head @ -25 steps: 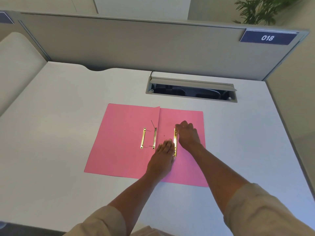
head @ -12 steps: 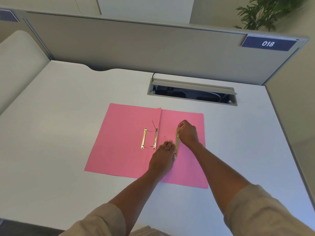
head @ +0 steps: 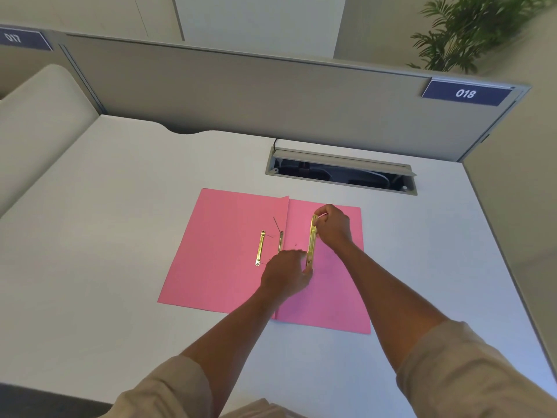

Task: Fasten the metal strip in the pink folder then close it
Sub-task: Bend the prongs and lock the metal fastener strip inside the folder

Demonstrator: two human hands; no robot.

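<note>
On the open pink folder [head: 229, 254], both hands (left hand [head: 284, 276], right hand [head: 333, 226]) pinch the metal strip's [head: 311, 241] ends.

You were sitting at an office workstation. Beyond your hands rose a grey partition [head: 271, 98], with numbered blue plates reading 018 [head: 465, 93] to the far right and 017 [head: 18, 39] to the far left, marking numbered cubicles. The white desk [head: 120, 206] under your hands had a cable hatch [head: 340, 173] let into it just past them, and a potted plant [head: 470, 31] stood behind the partition on the right.
</note>
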